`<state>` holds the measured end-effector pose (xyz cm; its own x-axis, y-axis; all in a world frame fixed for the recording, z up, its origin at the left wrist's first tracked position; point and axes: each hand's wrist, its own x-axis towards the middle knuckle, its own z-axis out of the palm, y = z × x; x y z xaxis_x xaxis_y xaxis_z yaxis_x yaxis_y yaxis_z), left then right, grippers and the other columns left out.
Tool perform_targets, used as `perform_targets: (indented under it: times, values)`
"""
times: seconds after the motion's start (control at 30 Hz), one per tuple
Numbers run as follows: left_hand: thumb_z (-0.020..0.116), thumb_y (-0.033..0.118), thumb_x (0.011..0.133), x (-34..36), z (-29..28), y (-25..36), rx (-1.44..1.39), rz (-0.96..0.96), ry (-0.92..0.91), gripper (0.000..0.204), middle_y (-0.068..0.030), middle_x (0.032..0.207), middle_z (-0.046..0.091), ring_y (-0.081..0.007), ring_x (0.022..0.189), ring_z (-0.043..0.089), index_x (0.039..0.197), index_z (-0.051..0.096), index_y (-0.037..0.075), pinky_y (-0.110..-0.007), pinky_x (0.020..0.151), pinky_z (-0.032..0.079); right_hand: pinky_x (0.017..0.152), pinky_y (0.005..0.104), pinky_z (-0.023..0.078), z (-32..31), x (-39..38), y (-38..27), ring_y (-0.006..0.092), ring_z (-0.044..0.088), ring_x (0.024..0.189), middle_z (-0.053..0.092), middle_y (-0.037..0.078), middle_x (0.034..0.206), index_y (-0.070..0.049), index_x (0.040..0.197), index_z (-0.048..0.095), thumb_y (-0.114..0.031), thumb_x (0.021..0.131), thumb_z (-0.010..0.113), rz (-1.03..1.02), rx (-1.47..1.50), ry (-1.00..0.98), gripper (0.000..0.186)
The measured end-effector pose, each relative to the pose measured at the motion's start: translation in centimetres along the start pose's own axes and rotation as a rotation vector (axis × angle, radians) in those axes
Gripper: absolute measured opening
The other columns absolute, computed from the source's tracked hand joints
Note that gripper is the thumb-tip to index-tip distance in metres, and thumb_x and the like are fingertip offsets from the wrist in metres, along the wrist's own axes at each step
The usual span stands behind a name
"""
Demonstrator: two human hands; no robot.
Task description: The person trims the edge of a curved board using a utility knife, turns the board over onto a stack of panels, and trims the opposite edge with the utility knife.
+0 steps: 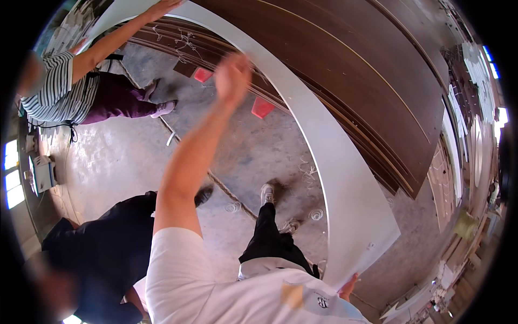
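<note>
I saw grey floor [253, 146] mid-frame, shirt lettering [322, 303], the right hand [349, 286] grasping a white panel [350, 200]; whether the blurred left hand [233, 78] clenched, I couldn't tell.

In view are one white panel [340, 173], the person's own two hands [233, 81], two co-workers [59, 92], two red pieces [263, 107] and at least two pale coils [316, 214]. The brown boards [334, 54] number several, packed too closely for an exact count.
</note>
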<state>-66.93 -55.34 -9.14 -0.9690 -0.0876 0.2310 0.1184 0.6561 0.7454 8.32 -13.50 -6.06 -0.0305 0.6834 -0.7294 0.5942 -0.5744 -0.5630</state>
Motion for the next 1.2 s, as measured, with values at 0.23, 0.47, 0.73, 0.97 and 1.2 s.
perform_targets:
  times: [0.23, 0.47, 0.73, 0.97, 1.2]
  values:
    - [0.064, 0.014, 0.094, 7.7, -0.3, -4.5, 0.245, 0.181, 0.318, 0.021, -0.0093, 0.103, 0.072, -0.0364, 0.093, 0.07, 0.11, 0.078, 0.018, -0.049, 0.078, 0.057, 0.121, 0.0434, 0.035, -1.8, 3.1, 2.2, 0.0307, 0.046, 0.146, 0.046, 0.01, 0.162, -0.006, 0.161, 0.038, -0.062, 0.108, 0.039, 0.004, 0.012, -0.019, 0.078]
    - [0.066, 0.0, 0.083, -10.9, 5.1, 5.3, -0.128, 0.307, 0.007, 0.033, -0.0055, 0.095, 0.067, -0.0293, 0.084, 0.068, 0.107, 0.077, 0.019, -0.038, 0.071, 0.057, 0.118, 0.0438, 0.039, -1.9, 3.3, 1.6, 0.0305, 0.049, 0.143, 0.047, 0.01, 0.161, -0.007, 0.161, 0.037, -0.06, 0.108, 0.038, -0.022, 0.097, -0.211, 0.075]
    - [0.066, 0.013, 0.093, -8.8, 3.6, 3.5, -0.176, 0.127, -0.033, 0.011, -0.0082, 0.09, 0.07, -0.0241, 0.083, 0.069, 0.099, 0.075, 0.01, -0.041, 0.076, 0.056, 0.118, 0.0435, 0.04, 0.3, 1.7, 0.1, 0.0307, 0.05, 0.143, 0.049, 0.01, 0.159, -0.007, 0.161, 0.038, -0.062, 0.108, 0.037, 0.006, 0.036, -0.091, 0.077]
    - [0.061, 0.014, 0.096, 0.3, 1.9, -0.4, 0.139, 0.219, 0.218, 0.024, -0.0084, 0.105, 0.073, -0.0333, 0.095, 0.07, 0.111, 0.079, 0.017, -0.041, 0.082, 0.057, 0.121, 0.0423, 0.037, 1.3, 0.8, -0.1, 0.0324, 0.046, 0.146, 0.046, 0.013, 0.161, -0.004, 0.162, 0.036, -0.058, 0.109, 0.035, -0.022, 0.023, -0.077, 0.075]
    - [0.06, 0.011, 0.099, -20.6, 6.9, 7.3, -0.317, 0.229, -0.246, 0.021, -0.006, 0.105, 0.072, -0.0217, 0.097, 0.07, 0.113, 0.076, 0.011, -0.035, 0.08, 0.055, 0.12, 0.0424, 0.038, 0.2, 2.0, 0.3, 0.032, 0.05, 0.143, 0.048, 0.013, 0.159, -0.004, 0.16, 0.038, -0.058, 0.109, 0.036, -0.036, 0.087, -0.222, 0.074]
